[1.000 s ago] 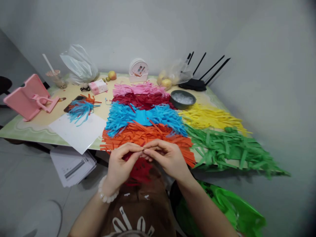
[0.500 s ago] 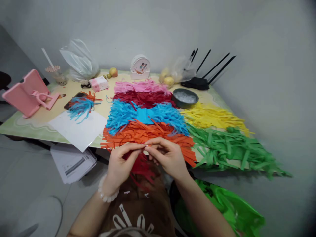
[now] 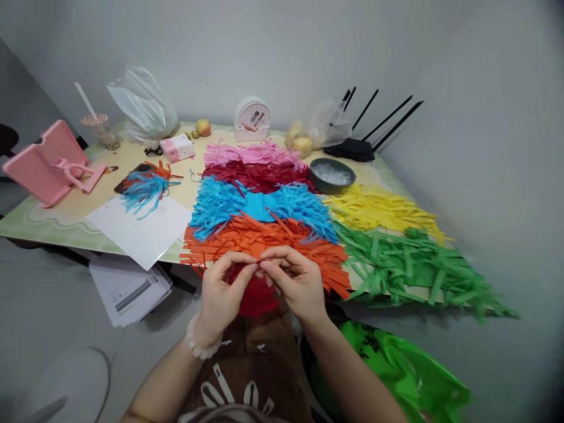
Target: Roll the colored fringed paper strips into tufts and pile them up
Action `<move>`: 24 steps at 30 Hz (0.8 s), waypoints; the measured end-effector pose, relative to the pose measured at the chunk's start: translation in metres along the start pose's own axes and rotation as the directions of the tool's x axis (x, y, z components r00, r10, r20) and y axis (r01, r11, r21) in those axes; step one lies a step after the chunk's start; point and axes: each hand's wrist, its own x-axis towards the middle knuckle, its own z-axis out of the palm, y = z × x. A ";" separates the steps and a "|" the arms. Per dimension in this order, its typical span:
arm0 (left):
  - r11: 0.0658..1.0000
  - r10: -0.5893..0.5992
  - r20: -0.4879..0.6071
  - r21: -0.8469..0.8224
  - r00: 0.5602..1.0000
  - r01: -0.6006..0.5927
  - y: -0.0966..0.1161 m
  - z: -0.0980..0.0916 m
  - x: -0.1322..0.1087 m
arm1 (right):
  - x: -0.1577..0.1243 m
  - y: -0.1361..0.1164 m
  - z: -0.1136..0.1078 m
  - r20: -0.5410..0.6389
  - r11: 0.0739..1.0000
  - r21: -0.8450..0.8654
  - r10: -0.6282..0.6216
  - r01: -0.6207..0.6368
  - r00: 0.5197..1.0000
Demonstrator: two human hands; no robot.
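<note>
The left hand [image 3: 222, 291] and right hand [image 3: 304, 285] nearly meet at the near edge of the surface [image 3: 53, 230], thumbs and forefingers pinching the red paper [image 3: 258, 298], which hangs below the fingertips, between the hands. Just beyond, orange fringe [image 3: 247, 235] lies along that edge, with green fringe [image 3: 412, 264] overhanging it toward the near right corner. Farther back come blue fringe [image 3: 259, 205], crimson fringe [image 3: 259, 175] with a bowl [image 3: 332, 176] at its right, and pink fringe [image 3: 255, 154] toward the far edge.
</note>
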 end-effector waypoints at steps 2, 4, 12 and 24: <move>1.000 0.030 -0.032 -0.003 0.999 -0.030 0.000 0.002 -0.001 | 0.000 0.001 0.002 -0.001 1.000 0.012 0.010 -0.010 1.000; 0.999 0.050 -0.063 -0.012 0.997 -0.051 0.000 0.004 -0.003 | 0.000 0.000 0.002 0.006 1.000 -0.003 0.013 -0.013 1.000; 0.995 -0.064 0.059 -0.072 0.996 0.069 -0.002 0.003 -0.002 | 0.001 -0.003 -0.005 -0.077 0.994 -0.092 -0.065 0.058 0.995; 0.963 -0.182 0.122 -0.179 0.976 0.202 -0.015 -0.003 0.000 | 0.006 -0.004 -0.014 0.007 0.993 -0.118 0.006 -0.006 1.000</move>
